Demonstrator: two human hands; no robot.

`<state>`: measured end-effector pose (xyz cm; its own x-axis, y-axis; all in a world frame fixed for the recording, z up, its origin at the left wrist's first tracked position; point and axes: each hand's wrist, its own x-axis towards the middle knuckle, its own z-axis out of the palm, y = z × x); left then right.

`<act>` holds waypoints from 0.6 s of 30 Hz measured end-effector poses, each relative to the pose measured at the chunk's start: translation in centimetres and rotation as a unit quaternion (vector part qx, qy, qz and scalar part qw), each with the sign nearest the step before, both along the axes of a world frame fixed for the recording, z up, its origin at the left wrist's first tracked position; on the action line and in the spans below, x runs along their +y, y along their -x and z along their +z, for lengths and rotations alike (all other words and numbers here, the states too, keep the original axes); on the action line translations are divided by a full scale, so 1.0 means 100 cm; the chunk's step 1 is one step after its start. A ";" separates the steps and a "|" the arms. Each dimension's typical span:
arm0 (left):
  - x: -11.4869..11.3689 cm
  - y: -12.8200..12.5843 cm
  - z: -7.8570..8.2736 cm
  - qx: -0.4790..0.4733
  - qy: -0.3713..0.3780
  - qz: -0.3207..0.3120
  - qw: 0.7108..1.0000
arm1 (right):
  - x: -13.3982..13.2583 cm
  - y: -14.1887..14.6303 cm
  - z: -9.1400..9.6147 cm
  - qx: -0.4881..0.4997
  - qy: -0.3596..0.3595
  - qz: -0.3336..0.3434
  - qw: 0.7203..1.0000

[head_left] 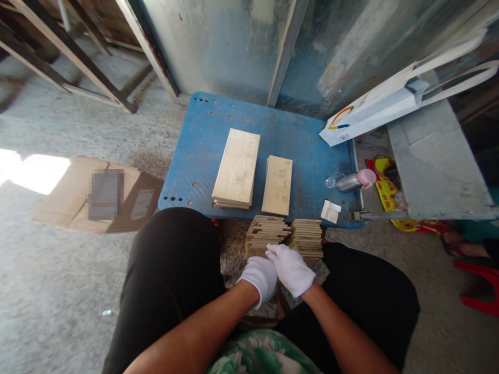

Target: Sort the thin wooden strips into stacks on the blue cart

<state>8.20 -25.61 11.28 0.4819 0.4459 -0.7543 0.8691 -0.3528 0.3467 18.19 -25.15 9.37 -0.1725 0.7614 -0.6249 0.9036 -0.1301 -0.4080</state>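
Both my hands wear white gloves and meet low between my knees. My left hand (260, 278) is curled, with its fingers hidden under my right hand (291, 269), whose fingertips rest on the near edge of two stacks of thin wooden pieces (286, 235) on the ground. What the curled fingers hold, if anything, is hidden. On the blue pallet (202, 150) ahead lie a wide stack of pale wooden boards (237, 167) and a narrower board stack (277, 184) beside it.
A flattened cardboard box (97, 195) lies on the concrete to the left. A white paper bag (374, 106), a pink-capped bottle (353, 181) and a small white packet (330, 211) sit at the pallet's right. A grey bench (436, 161) stands further right.
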 end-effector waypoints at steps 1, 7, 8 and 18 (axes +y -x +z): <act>-0.001 0.000 -0.001 0.001 -0.004 0.005 1.000 | 0.000 0.000 0.000 0.000 0.002 -0.001 1.000; -0.002 0.000 -0.003 -0.008 -0.002 0.015 1.000 | 0.002 0.001 -0.002 0.004 0.007 0.006 1.000; -0.002 0.000 -0.003 -0.009 0.000 0.012 1.000 | 0.002 0.001 -0.002 0.005 0.008 0.007 1.000; -0.006 -0.001 -0.005 -0.039 0.027 -0.021 0.999 | 0.006 0.002 -0.004 0.029 0.032 -0.024 0.999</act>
<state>8.32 -26.23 10.78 0.5580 0.3840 -0.7356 0.8232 -0.3683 0.4321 17.96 -24.60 8.96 -0.1737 0.7289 -0.6623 0.8706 -0.2007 -0.4492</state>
